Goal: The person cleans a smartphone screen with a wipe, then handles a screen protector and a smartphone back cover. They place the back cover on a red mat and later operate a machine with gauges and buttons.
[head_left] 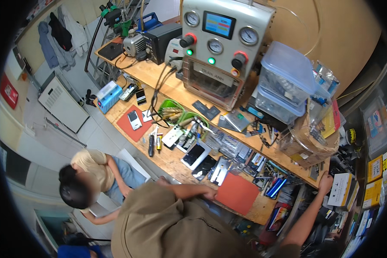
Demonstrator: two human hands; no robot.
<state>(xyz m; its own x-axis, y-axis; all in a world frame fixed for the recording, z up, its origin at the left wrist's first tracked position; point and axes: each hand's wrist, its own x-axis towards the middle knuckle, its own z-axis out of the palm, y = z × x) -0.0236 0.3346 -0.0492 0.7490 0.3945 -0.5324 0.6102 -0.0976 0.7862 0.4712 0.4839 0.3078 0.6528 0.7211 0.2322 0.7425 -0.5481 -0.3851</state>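
Observation:
My left hand [208, 193] is at the near edge of the workbench, against the left side of an orange-red mat [238, 193]. Its fingers look curled; whatever they may grip is hidden. Far to the right, my right hand [326, 182] wraps round the end of the raised wooden shelf [311, 175]. Just beyond my left hand lie a silver phone housing [219, 170], a black phone part [204, 167] and a dark-screened phone [195, 153] on a pale pad. Blister trays [224, 144] and loose phone parts spread behind them.
A grey machine with gauges [225, 43] stands on the shelf, beside stacked plastic boxes [286, 77] and a cardboard box [307, 146]. Green tool baskets [171, 107] and another red mat [133, 127] are leftward. A seated person [94, 176] holds a laptop [105, 205] at left.

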